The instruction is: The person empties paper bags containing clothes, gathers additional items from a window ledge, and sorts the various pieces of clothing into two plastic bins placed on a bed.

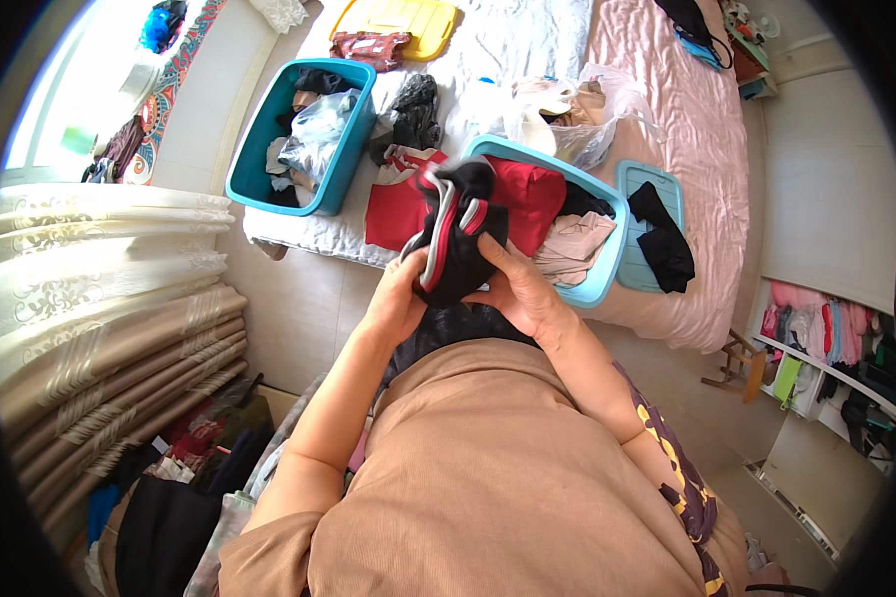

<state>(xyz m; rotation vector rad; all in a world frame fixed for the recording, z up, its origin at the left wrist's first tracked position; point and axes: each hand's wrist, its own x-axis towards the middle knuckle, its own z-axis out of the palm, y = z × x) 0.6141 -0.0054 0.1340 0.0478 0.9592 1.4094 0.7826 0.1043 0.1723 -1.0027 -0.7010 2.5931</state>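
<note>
My left hand [401, 298] and my right hand [521, 287] grip a bunched black garment [459, 254] with grey and red trim, held between them near the bed's front edge. Behind it, a red cloth [526, 195] lies partly in a light blue plastic bin [605, 287]. A pale pink garment [576, 242] and dark cloth also lie in that bin. More red fabric [390, 216] is spread on the bed to the left. A teal plastic bin [336, 186] at the left holds dark and light clothes and a clear plastic bag [321, 134].
A black plastic bag [417, 112] lies between the bins. Farther back are a yellow lid [437, 30] with a plaid cloth [369, 49] and a clear bag of clothes [593, 142]. Black cloth [664, 246] rests on a blue lid [631, 272] at the right.
</note>
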